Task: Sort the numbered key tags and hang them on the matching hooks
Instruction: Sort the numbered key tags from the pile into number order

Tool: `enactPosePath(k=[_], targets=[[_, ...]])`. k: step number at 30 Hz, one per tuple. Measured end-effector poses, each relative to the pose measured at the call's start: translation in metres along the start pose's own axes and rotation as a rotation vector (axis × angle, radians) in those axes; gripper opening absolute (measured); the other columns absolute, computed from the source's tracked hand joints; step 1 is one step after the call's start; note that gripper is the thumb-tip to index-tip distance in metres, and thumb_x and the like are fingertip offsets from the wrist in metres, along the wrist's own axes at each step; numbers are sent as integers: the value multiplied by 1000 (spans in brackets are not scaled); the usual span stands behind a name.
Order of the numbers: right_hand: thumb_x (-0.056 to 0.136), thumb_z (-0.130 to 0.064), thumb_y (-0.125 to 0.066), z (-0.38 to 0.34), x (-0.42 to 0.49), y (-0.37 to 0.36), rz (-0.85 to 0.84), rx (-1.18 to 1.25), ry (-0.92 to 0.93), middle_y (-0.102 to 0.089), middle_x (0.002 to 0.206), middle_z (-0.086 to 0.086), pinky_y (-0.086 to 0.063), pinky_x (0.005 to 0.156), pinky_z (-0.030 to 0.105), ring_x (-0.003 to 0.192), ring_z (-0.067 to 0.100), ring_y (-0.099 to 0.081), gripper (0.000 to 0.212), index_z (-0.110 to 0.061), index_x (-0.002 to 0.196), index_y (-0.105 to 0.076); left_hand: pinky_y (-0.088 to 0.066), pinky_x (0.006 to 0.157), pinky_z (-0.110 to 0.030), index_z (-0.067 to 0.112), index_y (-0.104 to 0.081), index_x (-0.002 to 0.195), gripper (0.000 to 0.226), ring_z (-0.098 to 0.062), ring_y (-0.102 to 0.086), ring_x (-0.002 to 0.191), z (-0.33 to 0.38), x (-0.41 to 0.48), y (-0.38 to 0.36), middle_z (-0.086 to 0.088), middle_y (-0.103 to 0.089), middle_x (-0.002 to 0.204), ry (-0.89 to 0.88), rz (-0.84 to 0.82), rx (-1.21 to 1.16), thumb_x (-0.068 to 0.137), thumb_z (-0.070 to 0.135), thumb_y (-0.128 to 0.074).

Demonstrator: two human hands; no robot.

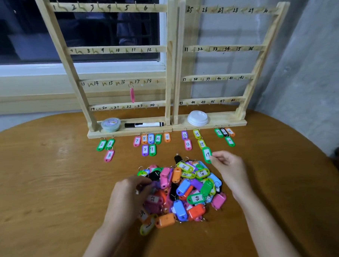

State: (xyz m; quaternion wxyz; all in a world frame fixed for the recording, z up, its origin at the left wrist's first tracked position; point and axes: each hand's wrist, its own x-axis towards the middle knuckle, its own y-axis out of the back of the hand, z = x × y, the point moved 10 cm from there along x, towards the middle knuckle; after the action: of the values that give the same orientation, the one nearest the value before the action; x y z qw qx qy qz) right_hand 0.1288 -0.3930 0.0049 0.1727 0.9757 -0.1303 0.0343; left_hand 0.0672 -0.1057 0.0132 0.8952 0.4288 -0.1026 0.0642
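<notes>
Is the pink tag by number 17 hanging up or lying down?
Hanging up. The pink tag dangles by its ring from a hook on the wooden rack, above the table.

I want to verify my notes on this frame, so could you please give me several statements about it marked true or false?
1. The right hand pinches a green tag marked 19. True.
2. Three tags hang on hooks. False: only one pink tag hangs, on the left rack.
3. The marker lies on the left rack's base. True.
4. The lids lie on the table beside the loose tags. False: the lids sit on the base of the right rack.
5. The left hand rests on bare table. False: the left hand reaches into the pile of tags.
</notes>
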Motion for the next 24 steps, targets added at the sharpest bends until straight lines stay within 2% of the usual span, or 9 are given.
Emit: enactPosePath(k=[3,5,8,11,13,15,18,24], targets=[[85,-12,-69,19,29,18,81,-154,-15,-71,85,0,-51,72,29,78,13,-64,7,-15,90,-72,-37,59,-4,23,-77,87,12,2,-61,72,-1,3,8,17,-66,81,22,44,-56,76,19,-80],[86,-17,-68,28,44,28,109,-296,-36,-71,87,-3,-48,66,26,77,13,-64,10,-15,96,-72,-38,57,-5,23,-76,87,11,2,-60,73,-1,6,12,13,-67,82,37,66,-80,77,22,-79],[88,-21,-66,33,60,39,143,-450,-48,-73,94,-4,-48,66,28,85,16,-66,10,-20,97,-70,-40,55,-8,25,-74,89,9,-1,-62,75,-3,9,14,13,-69,83,114,80,-158,80,24,-75],[90,-23,-64,32,74,43,175,-579,-34,-73,100,-6,-49,68,29,94,18,-66,13,-23,102,-69,-44,55,-6,29,-71,83,14,-1,-67,71,-6,8,10,13,-72,73,205,75,-379,81,16,-74],[89,-25,-63,34,85,43,185,-626,-24,-73,101,-6,-52,72,33,96,20,-64,14,-25,103,-68,-45,55,-7,29,-71,82,19,1,-66,69,-7,7,5,13,-73,72,255,67,-527,80,10,-73],[89,-27,-63,36,93,41,185,-677,-15,-72,101,-6,-53,72,36,96,20,-62,13,-27,102,-67,-49,58,-11,25,-72,84,19,-5,-67,72,-10,8,-1,6,-74,76,304,51,-651,80,6,-72],[90,-29,-62,39,100,39,186,-726,-20,-72,100,-3,-50,72,32,99,21,-57,13,-29,102,-66,-53,65,-19,20,-72,87,17,-12,-68,76,-11,7,-6,-3,-74,80,336,32,-728,80,4,-72],[90,-31,-63,24,91,37,202,-739,59,-71,99,-5,-45,67,31,99,23,-55,17,-25,106,-66,-50,58,-13,11,-71,89,15,-5,-66,68,-11,6,-10,-3,-72,75,363,28,-811,81,-1,-69]])
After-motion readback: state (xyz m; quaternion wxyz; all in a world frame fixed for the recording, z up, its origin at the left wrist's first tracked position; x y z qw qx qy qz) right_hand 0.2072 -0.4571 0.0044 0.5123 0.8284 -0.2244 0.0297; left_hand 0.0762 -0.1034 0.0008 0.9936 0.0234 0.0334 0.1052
